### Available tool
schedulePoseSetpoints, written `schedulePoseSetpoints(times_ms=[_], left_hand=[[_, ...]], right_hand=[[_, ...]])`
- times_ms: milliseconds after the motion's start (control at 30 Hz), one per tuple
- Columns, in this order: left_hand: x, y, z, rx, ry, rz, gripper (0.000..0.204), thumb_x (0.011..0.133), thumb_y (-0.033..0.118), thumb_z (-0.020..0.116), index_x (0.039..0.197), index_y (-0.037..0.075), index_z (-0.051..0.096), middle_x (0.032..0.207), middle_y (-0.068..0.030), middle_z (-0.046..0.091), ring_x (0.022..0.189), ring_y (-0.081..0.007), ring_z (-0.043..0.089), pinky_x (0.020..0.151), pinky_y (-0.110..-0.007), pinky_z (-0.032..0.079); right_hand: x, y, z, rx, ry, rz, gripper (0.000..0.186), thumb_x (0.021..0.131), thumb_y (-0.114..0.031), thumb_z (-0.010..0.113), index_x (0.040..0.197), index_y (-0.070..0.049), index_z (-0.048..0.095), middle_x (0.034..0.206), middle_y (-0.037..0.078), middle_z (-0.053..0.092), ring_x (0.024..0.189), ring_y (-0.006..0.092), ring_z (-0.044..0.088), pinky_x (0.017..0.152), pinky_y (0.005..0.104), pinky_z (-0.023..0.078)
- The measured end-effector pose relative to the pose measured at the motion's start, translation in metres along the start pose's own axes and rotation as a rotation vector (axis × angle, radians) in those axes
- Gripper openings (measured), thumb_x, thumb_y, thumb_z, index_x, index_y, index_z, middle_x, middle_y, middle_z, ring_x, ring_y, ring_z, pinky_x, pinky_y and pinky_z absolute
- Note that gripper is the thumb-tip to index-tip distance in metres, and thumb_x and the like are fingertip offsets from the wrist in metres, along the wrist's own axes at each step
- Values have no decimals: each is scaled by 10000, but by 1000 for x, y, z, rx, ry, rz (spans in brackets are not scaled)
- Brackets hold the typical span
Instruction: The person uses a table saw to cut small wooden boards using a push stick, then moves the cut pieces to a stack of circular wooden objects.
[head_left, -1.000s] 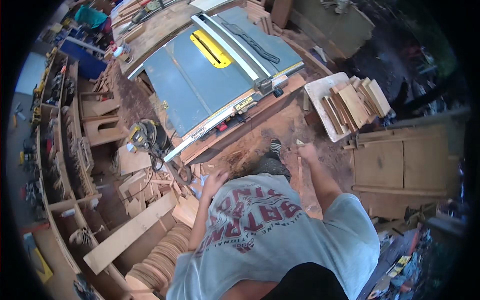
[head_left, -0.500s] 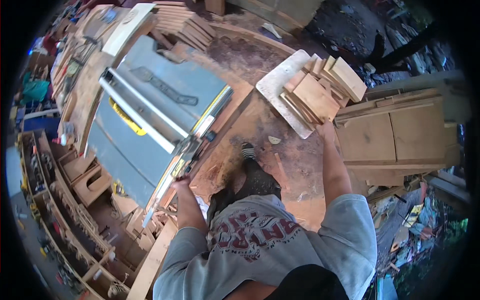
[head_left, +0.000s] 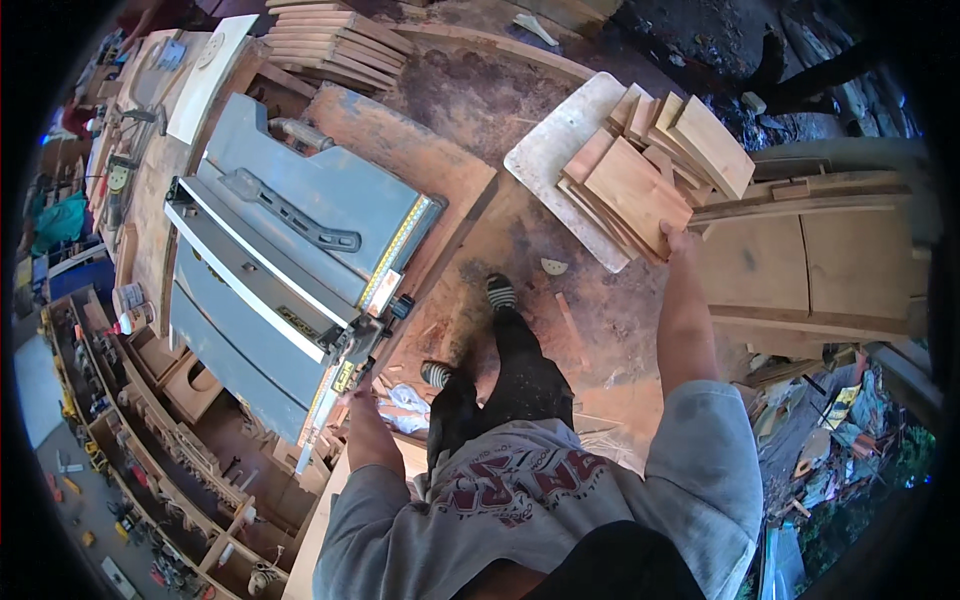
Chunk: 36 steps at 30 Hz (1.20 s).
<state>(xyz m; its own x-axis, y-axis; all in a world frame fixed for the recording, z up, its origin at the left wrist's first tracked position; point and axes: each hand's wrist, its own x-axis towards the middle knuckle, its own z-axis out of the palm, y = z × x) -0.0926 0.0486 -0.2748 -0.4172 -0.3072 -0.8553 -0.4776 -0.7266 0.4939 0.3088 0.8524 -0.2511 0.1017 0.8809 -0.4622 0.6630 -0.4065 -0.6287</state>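
Note:
My right hand (head_left: 677,240) reaches out to a pile of flat wooden boards (head_left: 640,190) lying on a white panel (head_left: 555,150); its fingers touch the near edge of the top board. My left hand (head_left: 356,392) rests at the near corner of a grey table saw (head_left: 290,270), by its front rail. My feet in striped socks (head_left: 500,292) stand on a reddish sawdust-covered floor between the saw and the pile.
A stack of planks (head_left: 330,40) lies beyond the saw. A wooden cabinet piece (head_left: 810,255) stands right of the boards. Shelves with cut wooden parts (head_left: 170,420) run along the left. Scrap wood and clutter (head_left: 820,420) lie at lower right.
The view has swung right and closer. My right hand has gone out from near my body to the board pile. My left hand has come to the saw's corner.

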Motion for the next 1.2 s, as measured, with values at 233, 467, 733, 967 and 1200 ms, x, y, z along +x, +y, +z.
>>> schedulePoseSetpoints(times_ms=[233,467,733,967,1200], left_hand=[[17,71,-33,87,9,138,791,945,690,379,1466,116,536,1447,-93,576,1321,-332,535,1064,-572,438],[-41,40,11,-272,-265,-48,758,964,666,295,1420,124,567,1363,-123,637,1250,-337,602,1022,-562,507],[-30,41,-27,-411,-442,-219,648,965,656,385,1251,137,645,1150,-134,684,1027,-328,638,932,-622,472],[-64,38,-1,-186,-98,-328,466,979,569,469,902,144,646,706,-56,575,684,-269,548,787,-497,493],[-32,44,-27,-321,-175,-487,512,957,564,480,1027,109,705,816,-83,701,837,-317,701,961,-534,533]], right_hand=[[-58,-10,102,-445,-43,125,686,864,-402,788,1375,23,616,1434,228,599,1351,358,550,1125,404,426],[-61,30,122,472,-129,194,500,895,-360,732,1202,27,660,1139,120,696,1024,259,667,897,414,542],[-184,-28,120,1032,-397,439,252,868,-283,808,987,-106,675,865,55,722,731,203,705,709,351,637],[-273,-36,63,1213,-805,229,301,907,-165,737,1181,-81,643,1133,103,739,957,264,731,833,448,635],[-613,-105,14,455,-556,-776,728,728,-28,887,1379,22,563,1304,110,655,1170,255,644,1005,382,535]])
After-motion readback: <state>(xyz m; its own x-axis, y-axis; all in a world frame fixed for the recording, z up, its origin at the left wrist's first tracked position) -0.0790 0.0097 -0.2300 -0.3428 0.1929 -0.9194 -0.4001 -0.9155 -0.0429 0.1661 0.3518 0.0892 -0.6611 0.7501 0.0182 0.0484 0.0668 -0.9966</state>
